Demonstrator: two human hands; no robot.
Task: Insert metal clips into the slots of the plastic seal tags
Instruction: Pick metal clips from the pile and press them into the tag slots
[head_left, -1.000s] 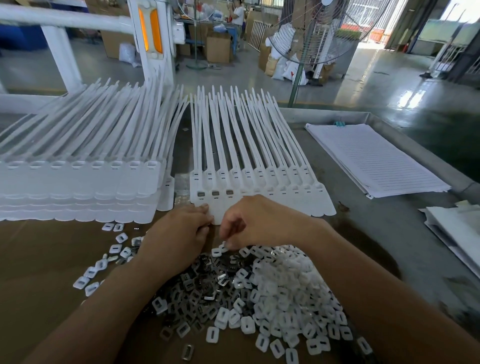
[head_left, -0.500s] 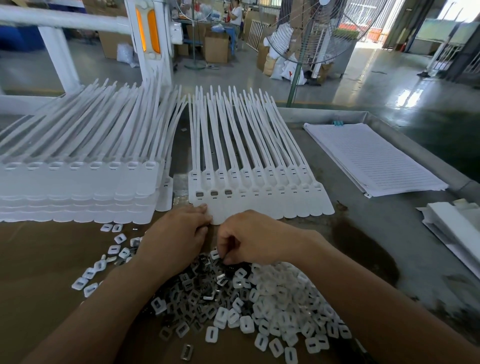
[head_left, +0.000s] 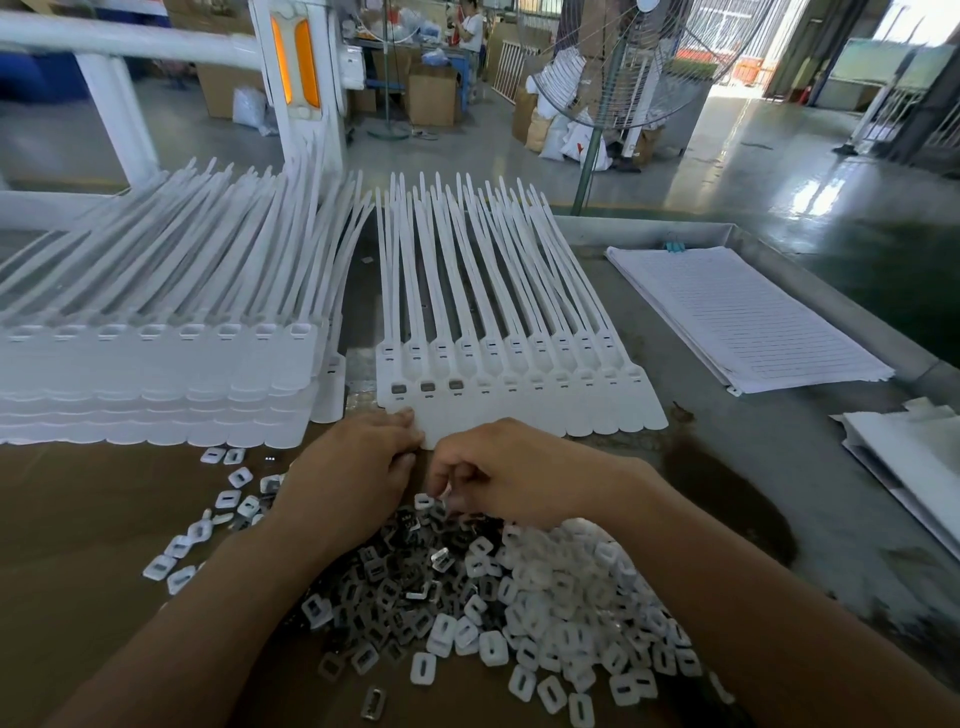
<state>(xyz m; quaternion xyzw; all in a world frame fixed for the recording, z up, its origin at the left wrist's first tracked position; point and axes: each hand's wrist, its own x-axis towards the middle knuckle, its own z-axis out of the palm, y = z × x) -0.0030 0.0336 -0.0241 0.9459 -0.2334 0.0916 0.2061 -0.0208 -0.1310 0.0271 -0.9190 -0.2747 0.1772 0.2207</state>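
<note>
Our left hand (head_left: 353, 467), fingers together, presses the flat white seal tags (head_left: 519, 410) just beyond it | our right hand (head_left: 514, 475) curls over shiny square metal clips (head_left: 387, 590), pinch we cannot tell | three slots (head_left: 427, 386) filled

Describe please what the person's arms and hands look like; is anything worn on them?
The left forearm and right forearm are bare as far as the picture shows; no sleeve is in view. The left hand and right hand wear no gloves. No ring, watch or bracelet is visible.
</note>
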